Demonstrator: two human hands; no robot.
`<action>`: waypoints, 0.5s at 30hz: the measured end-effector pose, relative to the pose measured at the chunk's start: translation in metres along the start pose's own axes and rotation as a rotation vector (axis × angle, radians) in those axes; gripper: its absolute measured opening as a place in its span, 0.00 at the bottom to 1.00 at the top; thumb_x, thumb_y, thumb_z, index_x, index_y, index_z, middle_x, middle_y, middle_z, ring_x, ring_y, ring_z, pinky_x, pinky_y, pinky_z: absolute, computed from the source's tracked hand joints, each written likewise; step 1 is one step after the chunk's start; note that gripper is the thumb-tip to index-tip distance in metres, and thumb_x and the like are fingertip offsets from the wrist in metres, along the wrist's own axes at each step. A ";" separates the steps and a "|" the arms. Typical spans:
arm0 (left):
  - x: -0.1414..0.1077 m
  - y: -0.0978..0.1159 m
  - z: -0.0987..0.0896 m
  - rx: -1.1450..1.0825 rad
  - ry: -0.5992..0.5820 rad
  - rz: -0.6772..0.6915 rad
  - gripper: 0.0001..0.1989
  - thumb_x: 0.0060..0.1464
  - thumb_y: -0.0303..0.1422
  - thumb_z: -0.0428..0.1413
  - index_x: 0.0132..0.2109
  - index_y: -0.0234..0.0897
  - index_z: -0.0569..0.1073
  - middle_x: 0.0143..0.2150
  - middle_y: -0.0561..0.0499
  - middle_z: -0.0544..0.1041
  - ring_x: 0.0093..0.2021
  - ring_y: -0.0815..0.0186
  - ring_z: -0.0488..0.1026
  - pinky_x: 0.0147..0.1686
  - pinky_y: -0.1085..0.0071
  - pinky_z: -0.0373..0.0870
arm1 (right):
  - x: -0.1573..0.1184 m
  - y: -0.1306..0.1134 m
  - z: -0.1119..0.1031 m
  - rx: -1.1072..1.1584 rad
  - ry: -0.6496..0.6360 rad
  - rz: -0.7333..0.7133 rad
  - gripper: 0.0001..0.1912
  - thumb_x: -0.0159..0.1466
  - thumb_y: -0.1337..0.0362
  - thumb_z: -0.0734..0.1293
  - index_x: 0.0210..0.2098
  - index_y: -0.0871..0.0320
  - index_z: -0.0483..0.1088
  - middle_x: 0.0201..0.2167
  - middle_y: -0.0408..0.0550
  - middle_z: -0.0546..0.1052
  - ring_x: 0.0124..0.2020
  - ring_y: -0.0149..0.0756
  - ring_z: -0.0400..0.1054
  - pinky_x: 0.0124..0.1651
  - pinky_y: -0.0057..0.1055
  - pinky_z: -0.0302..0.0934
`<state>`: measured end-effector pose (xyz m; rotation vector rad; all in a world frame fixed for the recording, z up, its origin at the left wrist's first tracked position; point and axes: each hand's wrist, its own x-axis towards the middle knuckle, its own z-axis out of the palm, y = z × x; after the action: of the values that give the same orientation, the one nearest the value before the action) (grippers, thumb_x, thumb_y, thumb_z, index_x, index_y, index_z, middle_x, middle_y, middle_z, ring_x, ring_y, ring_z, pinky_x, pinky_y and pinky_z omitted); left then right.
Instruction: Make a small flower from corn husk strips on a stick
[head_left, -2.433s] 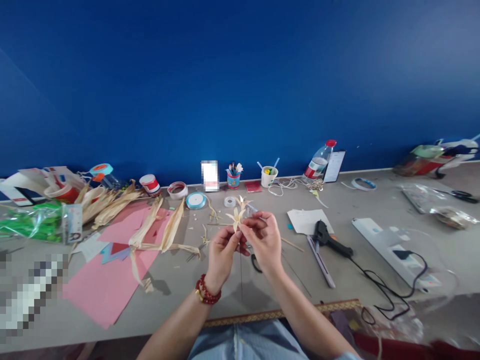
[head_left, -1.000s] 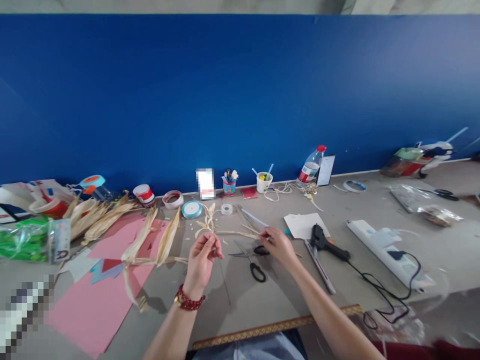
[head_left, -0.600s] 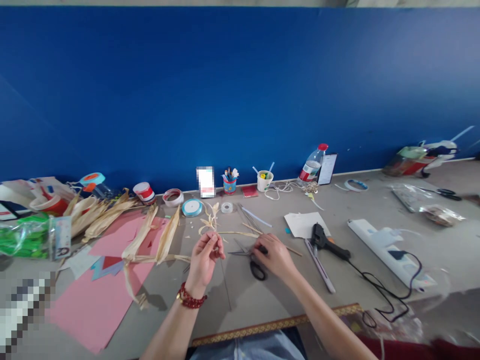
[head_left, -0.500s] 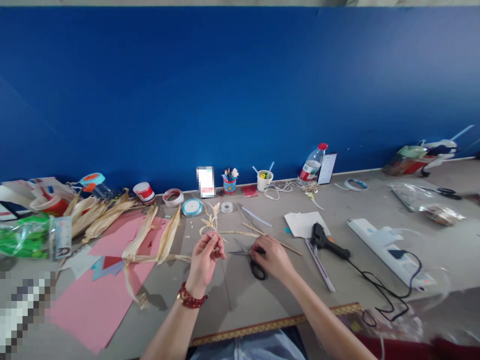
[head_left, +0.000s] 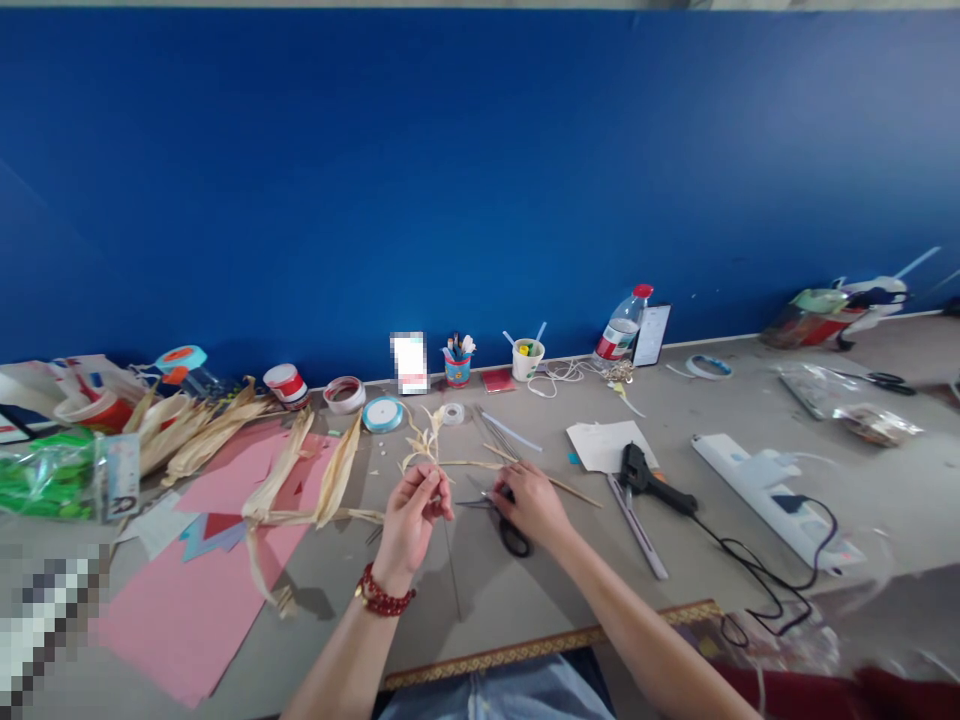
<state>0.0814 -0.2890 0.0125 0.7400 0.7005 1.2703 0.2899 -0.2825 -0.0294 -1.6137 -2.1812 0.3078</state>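
My left hand (head_left: pixel 412 508), wearing a red bead bracelet, pinches a thin wire stem (head_left: pixel 453 570) that slants down toward the table's front edge. At the stem's upper end, just beyond my fingertips, are pale curled strips of dried corn husk (head_left: pixel 426 438). My right hand (head_left: pixel 531 500) has its fingers curled over the black-handled scissors (head_left: pixel 515 540). One handle loop shows below the palm, and the blades point left toward my left hand; my fingers partly hide the grip. Beyond the right hand lie several thin sticks (head_left: pixel 574 491).
Corn husks (head_left: pixel 281 470) and pink paper (head_left: pixel 187 620) spread to the left. A hot glue gun (head_left: pixel 660 485), a pale purple long tool (head_left: pixel 637 530) and a power strip (head_left: pixel 772 500) lie right. Ribbon (head_left: pixel 382 414), a cup (head_left: pixel 528 358) and a bottle (head_left: pixel 624 328) stand along the blue partition.
My right hand has shifted slightly left and away from me over the scissors. My left hand stays almost in place with the stem. The view has moved a little.
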 end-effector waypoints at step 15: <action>0.000 -0.003 -0.007 -0.008 -0.017 0.013 0.10 0.53 0.35 0.64 0.34 0.35 0.71 0.27 0.55 0.72 0.24 0.74 0.67 0.24 0.77 0.67 | 0.007 -0.014 -0.006 0.024 0.117 -0.023 0.08 0.61 0.68 0.68 0.41 0.57 0.72 0.42 0.52 0.78 0.45 0.44 0.72 0.47 0.35 0.64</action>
<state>0.0778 -0.2886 0.0060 0.7492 0.6770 1.2767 0.2785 -0.2805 -0.0166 -1.5526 -2.0990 0.2266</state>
